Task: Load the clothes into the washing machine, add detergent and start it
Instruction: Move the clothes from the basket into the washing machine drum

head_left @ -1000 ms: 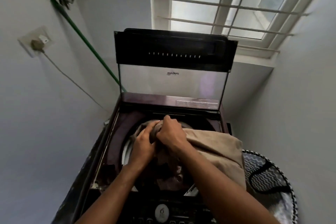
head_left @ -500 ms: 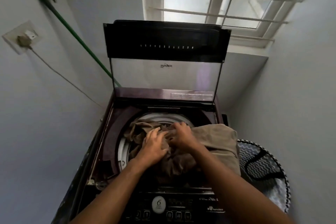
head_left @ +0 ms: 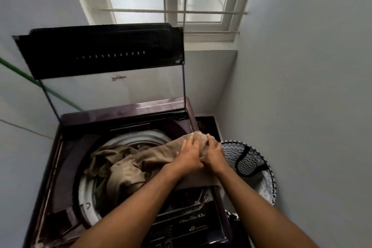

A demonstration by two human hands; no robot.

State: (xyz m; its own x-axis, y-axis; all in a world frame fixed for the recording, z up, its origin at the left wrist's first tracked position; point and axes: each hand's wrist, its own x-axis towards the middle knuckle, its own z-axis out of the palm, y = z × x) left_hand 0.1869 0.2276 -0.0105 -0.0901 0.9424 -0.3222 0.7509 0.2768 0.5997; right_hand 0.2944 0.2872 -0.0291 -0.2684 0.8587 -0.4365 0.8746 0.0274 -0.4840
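Top-load washing machine [head_left: 66,169] stood in grey-walled corner under barred window [head_left: 167,0], lid [head_left: 100,50] raised. Brown garment [head_left: 122,169] lay half in drum, half over right rim — left hand [head_left: 190,156] and right hand [head_left: 212,155] gripped it there. Patterned laundry basket [head_left: 251,159] just beside machine.

washer: top-loading washing machine [head_left: 128,125], lid [head_left: 104,52] standing open at 12 o'clock
clothes: brown garment [head_left: 124,169] bunched in the drum [head_left: 86,193], one end draped over the rim toward 3 o'clock
hands: left hand [head_left: 189,155] and right hand [head_left: 213,153] side by side, both on that draped end
basket: zigzag-patterned laundry basket [head_left: 251,159] just beside the machine at 3 o'clock
window: barred window [head_left: 167,0] at 12 o'clock
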